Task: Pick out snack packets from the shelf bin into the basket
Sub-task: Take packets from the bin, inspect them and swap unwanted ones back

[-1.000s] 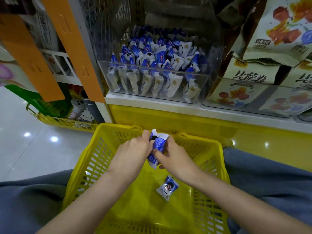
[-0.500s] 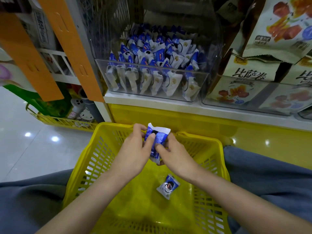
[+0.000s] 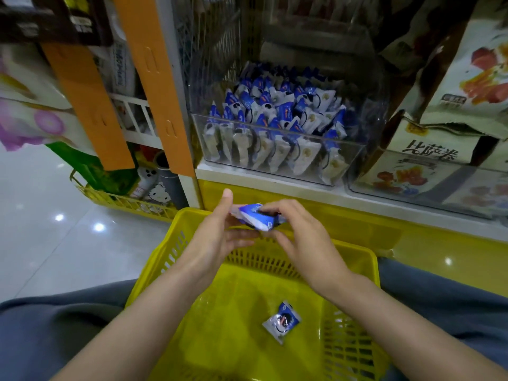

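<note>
Just beyond the fingers (image 3: 286,209) runs the white shelf (image 3: 302,191). On it, straight ahead of them, sits a clear bin (image 3: 275,130) crammed with blue-and-white packets (image 3: 277,111); off to their right, a second clear bin (image 3: 439,185) holds cream bags (image 3: 428,149).

Blue-white packets (image 3: 275,133); yellow basket (image 3: 357,259); orange shelf strips (image 3: 154,78); trousers (image 3: 41,331) probably grey-blue.
</note>
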Motion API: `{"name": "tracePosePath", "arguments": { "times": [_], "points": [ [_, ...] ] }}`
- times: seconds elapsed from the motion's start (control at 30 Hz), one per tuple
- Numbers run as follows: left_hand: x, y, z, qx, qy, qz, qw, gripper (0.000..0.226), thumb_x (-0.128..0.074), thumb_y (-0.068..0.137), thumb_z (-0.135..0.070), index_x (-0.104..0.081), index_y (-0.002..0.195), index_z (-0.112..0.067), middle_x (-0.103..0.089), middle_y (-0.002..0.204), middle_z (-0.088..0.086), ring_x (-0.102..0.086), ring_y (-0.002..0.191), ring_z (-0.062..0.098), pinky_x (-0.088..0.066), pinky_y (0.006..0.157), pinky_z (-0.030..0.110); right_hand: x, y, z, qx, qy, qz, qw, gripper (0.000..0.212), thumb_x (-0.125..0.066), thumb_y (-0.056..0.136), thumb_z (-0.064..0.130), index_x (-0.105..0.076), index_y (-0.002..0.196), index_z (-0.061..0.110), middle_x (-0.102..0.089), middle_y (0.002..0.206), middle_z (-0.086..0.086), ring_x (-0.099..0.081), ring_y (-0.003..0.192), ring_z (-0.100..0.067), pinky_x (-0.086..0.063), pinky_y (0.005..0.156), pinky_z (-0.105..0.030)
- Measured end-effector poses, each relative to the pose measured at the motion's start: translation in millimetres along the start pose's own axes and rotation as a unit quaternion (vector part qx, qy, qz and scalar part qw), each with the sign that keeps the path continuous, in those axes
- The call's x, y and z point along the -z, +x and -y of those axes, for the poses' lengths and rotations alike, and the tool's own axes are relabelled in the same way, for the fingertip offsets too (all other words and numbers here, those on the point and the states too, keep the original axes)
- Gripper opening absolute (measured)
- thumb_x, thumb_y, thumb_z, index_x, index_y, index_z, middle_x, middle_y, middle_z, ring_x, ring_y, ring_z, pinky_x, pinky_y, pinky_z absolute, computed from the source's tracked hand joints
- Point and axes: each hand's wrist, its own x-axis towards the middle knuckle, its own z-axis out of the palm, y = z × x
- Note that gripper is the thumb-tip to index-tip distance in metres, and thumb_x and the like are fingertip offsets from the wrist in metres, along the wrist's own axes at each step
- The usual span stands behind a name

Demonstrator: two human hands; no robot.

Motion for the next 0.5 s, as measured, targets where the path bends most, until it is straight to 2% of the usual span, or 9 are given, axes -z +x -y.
{"name": "tracePosePath", "arguments": {
  "times": [0.1, 0.2, 0.3, 0.37, 0.43, 0.5],
  "points": [
    [3.9, -5.0, -0.3, -0.042, -0.002, -0.012, 0.999, 0.017, -0.056, 0.087, -0.019, -0.065, 0.096, -0.008, -0.071, 0.086, 0.008, -0.069, 0.075, 0.014, -0.052, 0.06, 0.022, 2.9, 4.5, 2.4, 0.045, -0.054, 0.041, 0.997, 0.047, -0.062, 0.078, -0.004, -0.057, 0.118, 0.02, -0.053, 0.123, 0.009, -0.043, 0.117, -0.006, -0.03, 0.102, -0.016],
    [9.8, -5.3, -0.8, -0.061, 0.011, -0.052, 0.997, 0.019, -0.059, 0.086, -0.004, -0.062, 0.102, -0.013, -0.07, 0.096, 0.005, -0.068, 0.081, 0.012, -0.052, 0.067, 0.022, 1.6, 7.9, 6.2, 0.014, -0.009, -0.002, 1.0, 0.052, -0.055, 0.081, -0.009, -0.051, 0.125, 0.018, -0.047, 0.123, 0.013, -0.038, 0.117, 0.003, -0.022, 0.1, -0.001],
    [13.3, -9.3, -3.7, -0.085, 0.026, -0.045, 0.995, 0.035, -0.061, 0.084, -0.003, -0.057, 0.118, -0.012, -0.066, 0.112, 0.004, -0.064, 0.102, 0.017, -0.052, 0.082, 0.026, 0.4, 15.9, 12.7, -0.111, 0.121, -0.06, 0.985, 0.039, -0.053, 0.091, 0.007, -0.046, 0.128, 0.015, -0.051, 0.123, 0.007, -0.047, 0.111, 0.001, -0.033, 0.087, 0.002],
    [13.7, -13.0, -4.8, -0.1, 0.037, -0.031, 0.994, 0.039, -0.061, 0.085, -0.002, -0.056, 0.122, -0.011, -0.066, 0.115, 0.004, -0.062, 0.107, 0.018, -0.05, 0.089, 0.029, 1.7, 21.8, 17.0, -0.183, 0.216, -0.052, 0.958, 0.039, -0.054, 0.091, 0.017, -0.045, 0.128, 0.016, -0.051, 0.121, 0.007, -0.051, 0.105, 0.001, -0.04, 0.081, 0.0],
    [14.5, -14.8, -4.6, -0.111, 0.041, -0.02, 0.993, 0.037, -0.059, 0.085, -0.002, -0.058, 0.12, -0.013, -0.067, 0.114, 0.003, -0.063, 0.107, 0.017, -0.048, 0.093, 0.03, 4.3, 26.1, 21.8, -0.211, 0.278, -0.023, 0.937, 0.034, -0.056, 0.09, 0.021, -0.049, 0.124, 0.016, -0.057, 0.119, 0.004, -0.057, 0.101, -0.006, -0.047, 0.083, -0.012],
    [15.5, -15.0, -6.2, -0.133, 0.041, -0.013, 0.99, 0.034, -0.058, 0.086, -0.002, -0.061, 0.118, -0.013, -0.068, 0.112, 0.003, -0.064, 0.104, 0.017, -0.049, 0.091, 0.029, 8.1, 29.1, 27.0, -0.21, 0.323, 0.004, 0.923, 0.025, -0.059, 0.088, 0.014, -0.055, 0.113, 0.015, -0.065, 0.109, -0.003, -0.063, 0.085, -0.008, -0.051, 0.074, -0.018]
  ]
}}
